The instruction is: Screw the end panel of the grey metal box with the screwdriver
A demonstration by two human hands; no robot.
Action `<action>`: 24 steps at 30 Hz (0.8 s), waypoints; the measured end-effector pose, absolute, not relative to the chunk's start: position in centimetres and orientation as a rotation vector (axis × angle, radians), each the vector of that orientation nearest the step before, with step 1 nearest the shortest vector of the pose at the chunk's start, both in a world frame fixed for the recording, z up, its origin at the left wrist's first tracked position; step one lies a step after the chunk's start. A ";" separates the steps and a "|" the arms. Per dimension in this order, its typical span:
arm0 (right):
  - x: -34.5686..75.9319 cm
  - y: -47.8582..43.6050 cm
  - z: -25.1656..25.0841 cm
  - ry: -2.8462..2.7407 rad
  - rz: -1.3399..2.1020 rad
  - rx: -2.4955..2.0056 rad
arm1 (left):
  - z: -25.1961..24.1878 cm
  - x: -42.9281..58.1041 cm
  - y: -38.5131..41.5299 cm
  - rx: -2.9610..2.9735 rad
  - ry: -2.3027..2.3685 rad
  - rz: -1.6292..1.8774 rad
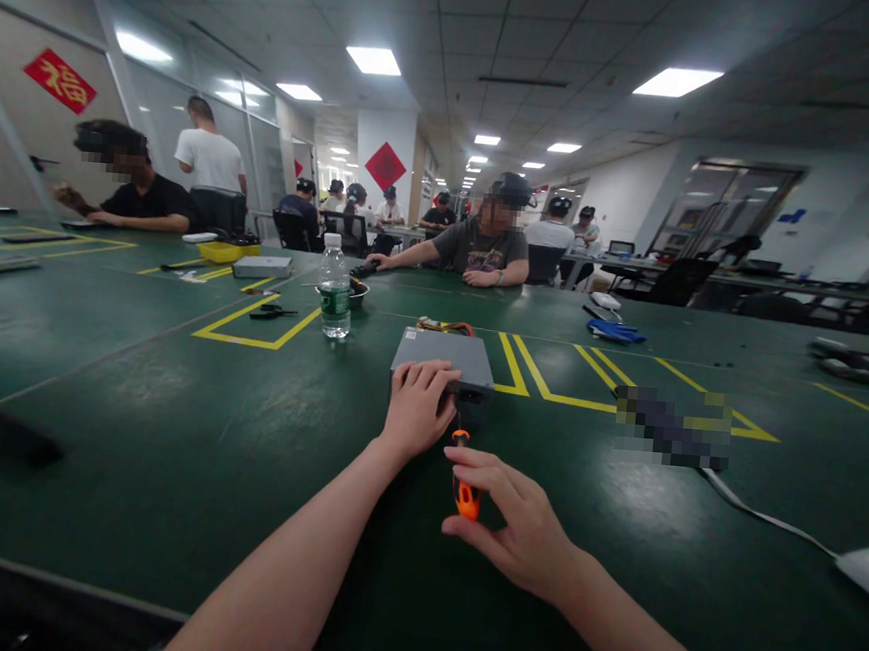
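- The grey box [443,354] sits on the worktop [171,425] straight ahead, its near face toward the person.
- The left hand [419,405] lies flat on the box's near top edge with the fingers unclenched, probably to steady it.
- The right hand [520,528] is pinched around an orange screwdriver [466,497], with the shaft aimed at the box's near face.
- A capped water bottle [335,298] stands upright behind and to the left; its fill level is unclear.
- The contents of the yellow tray [228,251], farther left, are too small to identify.
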State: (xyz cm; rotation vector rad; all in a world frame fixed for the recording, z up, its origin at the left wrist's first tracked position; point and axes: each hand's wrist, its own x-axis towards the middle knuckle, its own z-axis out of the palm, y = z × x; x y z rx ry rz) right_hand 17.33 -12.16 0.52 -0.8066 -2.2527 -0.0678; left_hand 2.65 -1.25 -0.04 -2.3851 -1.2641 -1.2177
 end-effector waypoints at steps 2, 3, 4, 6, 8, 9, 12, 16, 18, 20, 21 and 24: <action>17.4 -12.1 0.4 -2.203 -0.043 -0.812 | 0.0 2.7 -1.3 -2.385 -1.271 -1.218; 17.4 -12.1 0.5 -2.199 -0.037 -0.823 | 0.0 2.7 -1.3 -2.383 -1.272 -1.219; 17.5 -12.1 0.6 -2.216 -0.036 -0.830 | 0.0 2.7 -1.3 -2.381 -1.270 -1.221; 17.5 -12.4 1.0 -2.297 -0.059 -0.838 | 0.0 2.7 -1.3 -2.375 -1.261 -1.222; 17.5 -12.6 1.4 -2.396 -0.124 -0.826 | 0.0 2.6 -1.3 -2.367 -1.257 -1.217; 17.5 -12.6 1.4 -2.424 -0.168 -0.823 | 0.0 2.6 -1.3 -2.365 -1.257 -1.213; 17.5 -12.4 1.1 -2.378 -0.321 -0.795 | 0.0 2.6 -1.3 -2.361 -1.259 -1.206; 17.5 -11.8 0.3 -2.235 -0.392 -0.779 | 0.0 2.6 -1.3 -2.359 -1.259 -1.195; 17.6 -11.8 0.1 -2.248 -0.405 -0.809 | -0.1 2.6 -1.2 -2.368 -1.257 -1.195; 17.6 -11.8 0.1 -2.332 -0.480 -0.824 | -0.1 2.6 -1.2 -2.378 -1.256 -1.202; 17.6 -11.9 0.1 -2.380 -0.535 -0.824 | -0.1 2.6 -1.2 -2.382 -1.256 -1.204; 17.6 -11.7 0.1 -2.415 -0.706 -0.807 | -0.1 2.6 -1.2 -2.379 -1.260 -1.204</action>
